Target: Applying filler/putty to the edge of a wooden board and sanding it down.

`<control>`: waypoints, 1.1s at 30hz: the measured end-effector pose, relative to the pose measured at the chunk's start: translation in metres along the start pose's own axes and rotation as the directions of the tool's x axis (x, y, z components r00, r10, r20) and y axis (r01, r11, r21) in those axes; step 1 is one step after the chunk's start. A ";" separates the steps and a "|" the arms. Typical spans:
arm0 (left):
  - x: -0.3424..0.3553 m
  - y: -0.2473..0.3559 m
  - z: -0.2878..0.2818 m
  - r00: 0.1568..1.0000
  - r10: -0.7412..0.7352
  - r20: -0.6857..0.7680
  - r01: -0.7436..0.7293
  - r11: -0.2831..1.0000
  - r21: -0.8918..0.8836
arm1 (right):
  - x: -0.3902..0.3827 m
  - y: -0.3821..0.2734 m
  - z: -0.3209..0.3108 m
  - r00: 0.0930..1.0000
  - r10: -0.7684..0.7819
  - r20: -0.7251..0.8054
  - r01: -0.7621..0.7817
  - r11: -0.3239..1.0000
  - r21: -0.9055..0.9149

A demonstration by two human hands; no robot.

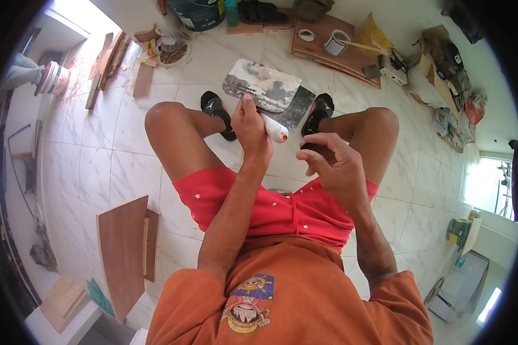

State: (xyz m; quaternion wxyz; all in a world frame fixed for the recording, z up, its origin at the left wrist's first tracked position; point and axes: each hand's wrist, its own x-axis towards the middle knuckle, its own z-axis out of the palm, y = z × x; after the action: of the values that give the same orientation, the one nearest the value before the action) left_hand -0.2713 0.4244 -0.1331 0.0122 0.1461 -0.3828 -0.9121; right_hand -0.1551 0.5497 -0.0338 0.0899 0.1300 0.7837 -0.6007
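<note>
My left hand [249,127] is wrapped round a white tube [275,129], whose reddish-orange mouth end points toward my right hand. My right hand [341,169], a little apart from the tube, pinches a small dark round piece that looks like a cap [313,148] between thumb and fingers. Beyond my left hand, between my feet, lies a flat plate [244,80] smeared white and grey. A pale dab [265,73] of paste sits on it. Under its right side a dark flat sheet [299,109] sticks out. My left fingers partly hide the plate's near edge.
Brown boards [313,43] on the far right floor carry an open can [336,43] with a stick across it. Wood strips [106,69] and a tub [174,53] lie far left. A brown panel [122,253] stands at near left. Clutter [443,75] lines the right wall.
</note>
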 end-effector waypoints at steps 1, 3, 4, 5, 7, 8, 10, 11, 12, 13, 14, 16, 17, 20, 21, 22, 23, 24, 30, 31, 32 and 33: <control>0.001 0.000 0.001 0.999 0.038 0.004 -0.039 0.999 0.013 | 0.002 0.000 0.003 1.000 -0.001 -0.002 0.001 1.000 0.000; -0.001 0.001 0.001 1.000 0.026 -0.010 -0.026 0.999 0.033 | 0.006 0.000 0.009 0.830 -0.558 -0.013 0.498 0.750 -0.435; -0.001 0.001 0.001 1.000 0.015 -0.027 -0.014 0.999 0.051 | 0.007 -0.001 0.011 0.828 -0.561 -0.012 0.500 0.748 -0.435; -0.002 0.000 0.002 0.999 0.018 -0.026 -0.017 0.999 0.050 | 0.008 -0.002 0.013 0.787 -0.617 0.011 0.552 0.696 -0.459; -0.002 -0.002 0.005 0.997 0.068 -0.037 -0.064 0.994 0.093 | 0.008 -0.005 0.016 0.741 -0.671 0.039 0.603 0.638 -0.478; -0.002 -0.003 0.005 0.997 0.072 -0.039 -0.068 0.993 0.093 | 0.007 -0.006 0.018 0.730 -0.680 0.072 0.604 0.592 -0.534; 0.000 -0.004 0.005 0.991 0.126 -0.034 -0.122 0.987 0.109 | 0.009 -0.008 0.021 0.718 -0.688 0.105 0.604 0.540 -0.586; 0.000 -0.004 0.005 0.991 0.128 -0.033 -0.123 0.986 0.108 | 0.011 -0.008 0.022 0.699 -0.706 0.112 0.605 0.500 -0.620; -0.001 -0.005 0.004 0.990 0.143 -0.018 -0.139 0.981 0.133 | 0.012 -0.008 0.023 0.679 -0.724 0.120 0.604 0.458 -0.652; -0.001 -0.006 0.002 0.987 0.159 -0.003 -0.156 0.975 0.157 | 0.013 -0.007 0.021 0.676 -0.726 0.122 0.606 0.456 -0.652; -0.001 -0.005 -0.001 0.987 0.162 -0.002 -0.160 0.975 0.155 | 0.013 -0.006 0.018 0.685 -0.708 0.172 0.612 0.431 -0.663; 0.000 -0.001 -0.005 0.991 0.131 0.015 -0.129 0.946 0.296 | 0.015 -0.005 0.015 0.690 -0.689 0.222 0.619 0.404 -0.673; -0.001 0.000 -0.004 0.991 0.133 0.017 -0.132 0.947 0.294 | 0.017 -0.004 0.013 0.673 -0.704 0.227 0.622 0.373 -0.688; -0.006 0.004 -0.001 0.969 0.246 0.031 -0.233 0.862 0.450 | 0.017 -0.002 0.015 0.740 -0.647 0.185 0.536 0.400 -0.744; -0.008 0.003 0.001 0.959 0.279 0.045 -0.265 0.834 0.484 | 0.017 -0.001 0.016 0.815 -0.564 0.132 0.438 0.451 -0.778; -0.009 0.003 0.002 0.948 0.313 0.061 -0.298 0.802 0.517 | 0.019 0.002 0.018 0.811 -0.570 0.132 0.441 0.448 -0.778; -0.009 0.004 0.002 0.946 0.318 0.064 -0.305 0.802 0.515 | 0.021 0.007 0.019 0.844 -0.533 0.063 0.378 0.507 -0.775; -0.009 0.005 0.003 0.929 0.359 0.091 -0.345 0.749 0.566 | 0.023 0.010 0.020 0.871 -0.491 -0.004 0.313 0.563 -0.765; -0.011 0.004 0.008 0.889 0.452 0.071 -0.403 0.700 0.589 | 0.015 0.020 0.010 0.920 -0.393 -0.014 0.359 0.854 -0.376; -0.013 0.004 0.009 0.873 0.477 0.100 -0.435 0.672 0.599 | 0.015 0.021 0.009 0.918 -0.395 -0.017 0.360 0.854 -0.376; -0.014 0.006 0.010 0.873 0.477 0.104 -0.439 0.672 0.596 | 0.016 0.021 0.007 0.921 -0.388 0.015 0.331 0.764 -0.553; -0.016 0.007 0.011 0.887 0.453 0.087 -0.409 0.685 0.603 | 0.015 0.021 0.006 0.926 -0.375 0.044 0.294 0.643 -0.708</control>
State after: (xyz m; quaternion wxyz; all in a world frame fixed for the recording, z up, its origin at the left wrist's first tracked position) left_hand -0.2593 0.4292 -0.1165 0.1919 0.0793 -0.6768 -0.7063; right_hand -0.1629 0.5505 -0.0586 -0.0221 -0.0293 0.9662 -0.2551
